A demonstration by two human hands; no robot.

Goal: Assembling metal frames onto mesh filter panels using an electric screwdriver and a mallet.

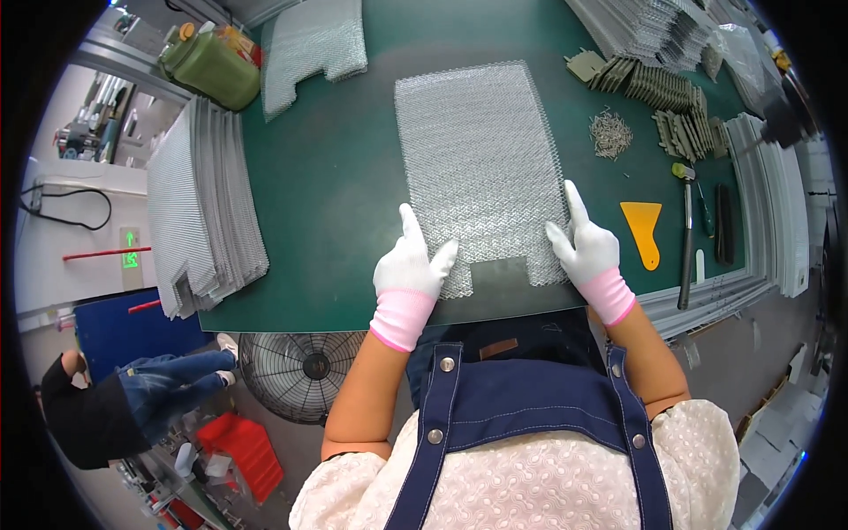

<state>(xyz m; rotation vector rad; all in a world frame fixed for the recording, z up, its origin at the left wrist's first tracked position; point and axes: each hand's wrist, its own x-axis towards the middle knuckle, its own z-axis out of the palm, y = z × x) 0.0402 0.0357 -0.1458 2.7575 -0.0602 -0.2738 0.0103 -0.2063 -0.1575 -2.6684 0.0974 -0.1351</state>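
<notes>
Resting flat and open on the green table [336,203], left hand [408,269] pressing the near left corner of the mesh sheet [481,168], gripping nothing. Right hand [587,250] likewise spread on the near right corner. Risking a skewed sheet if one palm pushes harder. Lying mid-table, long axis running away from the body, notched end nearest.

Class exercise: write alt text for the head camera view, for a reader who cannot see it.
Two white-gloved hands, left hand and right hand, press flat on the near corners of a silver mesh sheet on a green worktable. A mesh stack lies left; a yellow scraper and hammer lie right.
</notes>
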